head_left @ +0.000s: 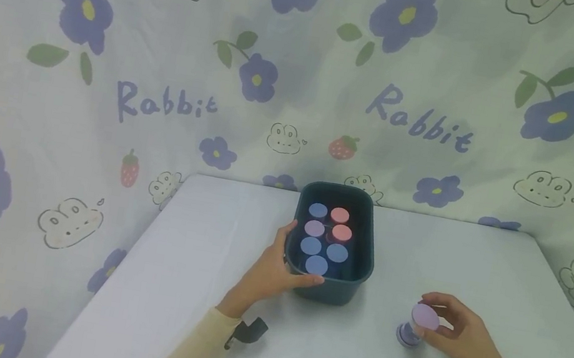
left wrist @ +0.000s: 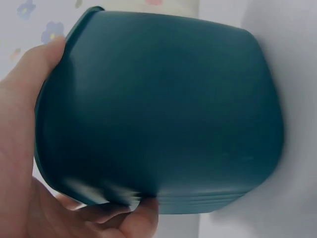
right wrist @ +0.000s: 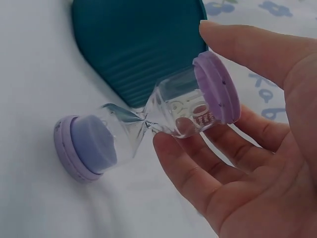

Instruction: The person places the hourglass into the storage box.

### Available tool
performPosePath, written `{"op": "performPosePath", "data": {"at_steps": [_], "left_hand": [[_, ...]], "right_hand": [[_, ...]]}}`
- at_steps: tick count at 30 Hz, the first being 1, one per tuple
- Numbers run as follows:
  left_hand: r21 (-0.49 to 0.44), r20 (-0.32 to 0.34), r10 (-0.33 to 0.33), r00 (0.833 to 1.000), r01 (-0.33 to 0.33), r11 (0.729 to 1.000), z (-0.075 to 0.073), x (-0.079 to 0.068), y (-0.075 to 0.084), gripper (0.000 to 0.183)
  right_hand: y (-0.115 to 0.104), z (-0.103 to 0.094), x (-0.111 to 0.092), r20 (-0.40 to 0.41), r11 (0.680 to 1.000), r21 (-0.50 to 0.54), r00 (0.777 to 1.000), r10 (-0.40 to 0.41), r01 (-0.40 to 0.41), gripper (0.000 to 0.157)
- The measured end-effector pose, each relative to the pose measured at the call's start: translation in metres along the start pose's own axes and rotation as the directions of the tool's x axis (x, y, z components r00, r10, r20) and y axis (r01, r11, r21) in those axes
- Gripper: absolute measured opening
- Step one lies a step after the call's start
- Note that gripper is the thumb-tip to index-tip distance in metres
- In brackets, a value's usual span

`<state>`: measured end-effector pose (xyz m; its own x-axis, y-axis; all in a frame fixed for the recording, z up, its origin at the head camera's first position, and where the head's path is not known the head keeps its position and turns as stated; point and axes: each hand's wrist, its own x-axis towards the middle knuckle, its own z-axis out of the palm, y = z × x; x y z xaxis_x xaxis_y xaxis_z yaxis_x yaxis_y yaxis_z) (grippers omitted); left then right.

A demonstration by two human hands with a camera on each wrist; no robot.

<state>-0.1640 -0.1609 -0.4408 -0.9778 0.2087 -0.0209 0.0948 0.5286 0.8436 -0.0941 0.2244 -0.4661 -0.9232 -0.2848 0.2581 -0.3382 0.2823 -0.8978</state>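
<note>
In the head view, my left hand (head_left: 274,269) grips the near left corner of a dark teal plastic bin (head_left: 328,290). Its thumb lies along the front rim and its fingers along the left side. The left wrist view shows the bin's outer wall (left wrist: 168,104). My right hand (head_left: 458,331) has its thumb and fingers around the upper end of a lilac-capped hourglass (head_left: 425,316). In the right wrist view, the hourglass (right wrist: 171,106) has bluish sand in its lower bulb, and its lower cap appears to rest on the table.
Inside the bin stand several round-topped pieces with blue, pink and lilac tops (head_left: 316,265). The bin sits near the back of the white table (head_left: 235,215), left of the hourglass. Behind hangs a curtain (head_left: 315,76) printed with flowers and rabbits.
</note>
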Motion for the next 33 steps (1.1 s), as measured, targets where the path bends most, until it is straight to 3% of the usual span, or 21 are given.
{"op": "performPosePath", "data": {"at_steps": [6,13,24,33], "left_hand": [[-0.017,-0.012,-0.007,1.0,0.006,1.0,0.002,-0.001,-0.002,0.127],[-0.004,-0.014,-0.001,1.0,0.001,1.0,0.003,0.001,-0.001,0.127],[-0.006,-0.008,0.009,1.0,-0.009,1.0,0.004,0.001,-0.003,0.127],[-0.027,-0.003,0.008,1.0,-0.008,1.0,0.003,0.0,-0.004,0.128]], "right_hand": [[0.003,0.002,-0.002,-0.014,0.999,-0.003,0.999,0.046,-0.046,0.049],[0.002,0.001,-0.007,-0.04,0.986,0.011,0.985,0.166,-0.166,0.047],[0.007,0.004,-0.007,-0.106,0.995,0.073,0.991,0.082,-0.075,0.043],[-0.01,-0.001,0.003,-0.149,0.988,0.155,0.988,0.031,-0.008,0.045]]}}
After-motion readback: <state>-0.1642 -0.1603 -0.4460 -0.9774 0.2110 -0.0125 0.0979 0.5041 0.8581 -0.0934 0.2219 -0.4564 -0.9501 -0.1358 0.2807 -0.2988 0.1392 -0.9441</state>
